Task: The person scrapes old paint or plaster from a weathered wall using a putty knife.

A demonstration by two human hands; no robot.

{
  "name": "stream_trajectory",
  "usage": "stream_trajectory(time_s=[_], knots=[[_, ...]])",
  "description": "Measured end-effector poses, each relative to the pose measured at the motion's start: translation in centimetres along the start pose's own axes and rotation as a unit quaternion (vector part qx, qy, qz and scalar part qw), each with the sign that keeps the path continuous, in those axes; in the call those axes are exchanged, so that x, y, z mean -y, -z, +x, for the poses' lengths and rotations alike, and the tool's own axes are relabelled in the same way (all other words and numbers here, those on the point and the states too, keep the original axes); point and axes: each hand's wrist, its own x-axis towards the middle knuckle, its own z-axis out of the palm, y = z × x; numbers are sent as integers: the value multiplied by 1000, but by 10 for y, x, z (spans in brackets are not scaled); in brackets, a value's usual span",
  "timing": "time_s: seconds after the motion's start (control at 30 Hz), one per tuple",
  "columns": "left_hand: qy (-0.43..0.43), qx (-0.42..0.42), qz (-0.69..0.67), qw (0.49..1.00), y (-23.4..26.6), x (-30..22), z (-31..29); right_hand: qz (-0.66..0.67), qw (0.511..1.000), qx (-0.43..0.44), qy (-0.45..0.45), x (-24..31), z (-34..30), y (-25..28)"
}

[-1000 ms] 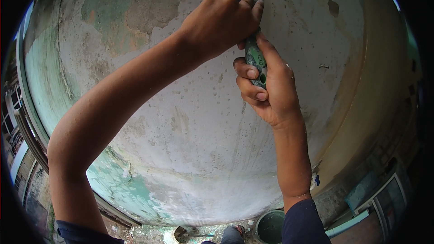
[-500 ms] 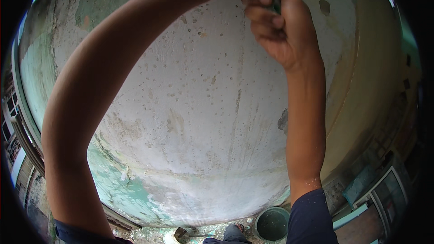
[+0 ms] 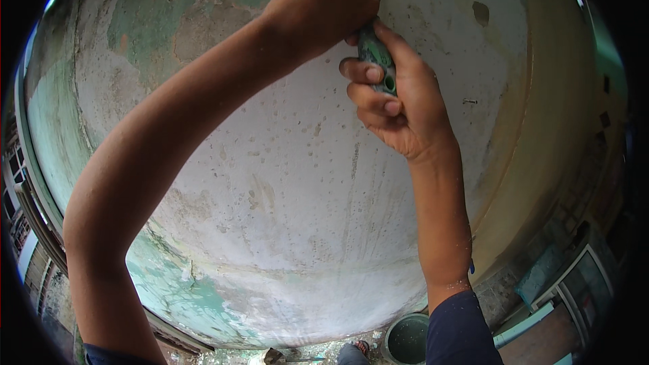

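Observation:
Both my hands are raised high against a worn, patchy wall (image 3: 291, 182). My right hand (image 3: 405, 94) is closed round the green-and-grey handle of a scraper (image 3: 378, 57), whose holed butt end points down toward me. Just above it, my left hand (image 3: 324, 3) is closed at the front part of the same tool, knuckles toward me. The left fingers hide most of the blade, and a greyish bit shows beyond them at the wall. Paint around them is green and off-white, with pitted, bare spots.
A dark round bucket (image 3: 407, 338) stands on the debris-strewn floor near my foot (image 3: 362, 347). A small pale container (image 3: 270, 357) is at the wall's base. Framed panels (image 3: 574, 290) lean at the lower right. A small flake (image 3: 470, 101) shows before the wall.
Both hands have moved down and slightly left with the scraper, so more of its handle and the left hand now show. A small flake has appeared right of the hands.

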Motion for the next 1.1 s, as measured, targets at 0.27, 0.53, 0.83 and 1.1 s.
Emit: stream_trajectory(time_s=[0.27,0.53,0.83,1.1], knots=[[3,43,108,993,12,45,72,-6,997,-31,68,63,58,-9],[12,-28,-8,1000,0,-21,18,-54,997,-51,33,16,-22,4],[6,-78,33,996,-6,-2,44,-13,1000,11,16,41,11,22],[36,3,72,997,27,7,85,-56,997,8,60,83,19,11]])
